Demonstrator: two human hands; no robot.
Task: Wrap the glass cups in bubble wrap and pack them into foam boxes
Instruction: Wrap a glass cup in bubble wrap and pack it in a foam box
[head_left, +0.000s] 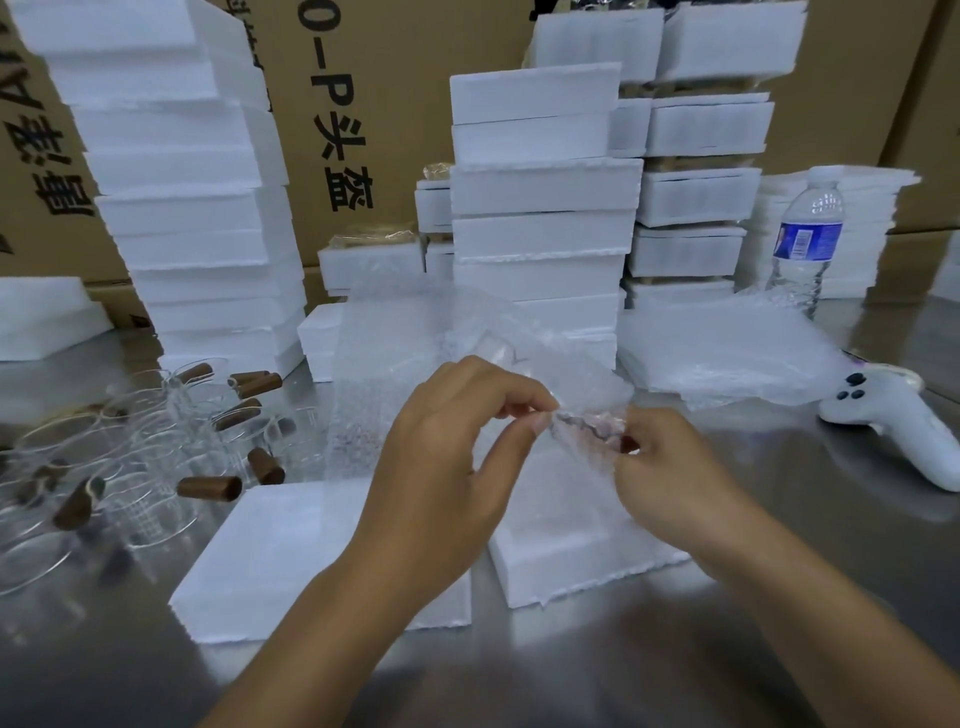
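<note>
— Where is the wrap, and which way does it run?

— I see the bubble wrap sheet (415, 332) lifted over the middle of the steel table (779, 597). Its long axis climbs from my fingers up and away from me, spreading to the left; the near end is gathered into a crumpled point.

— And the hands?

— Close together, almost touching. My left hand (447, 467) pinches that crumpled end between thumb and forefinger. My right hand (670, 467) has its fingers curled round the same bunch from the other side.

— Is there a cup inside?

— I cannot tell; the plastic is too blurred. The glass cups (156, 441) lie in a loose heap to my left on the table, several on their sides, with their brown handles pointing every way.

— The boxes?

— Two sit just under my hands: the left foam box (270, 551) shows a flat white top, and the right foam box (582, 571) lies partly behind the wrap. I cannot see into either. Behind them stand stacks of foam boxes (540, 208), all shut. Thin brown layers show in the far right stack, though I cannot make out what they are.

— Anything else?

— A pile of bubble wrap (727, 348) to the right, a water bottle (805, 244) upright behind it, a white controller (893, 415) near the edge, and cardboard cartons (384, 78) at the back.
</note>
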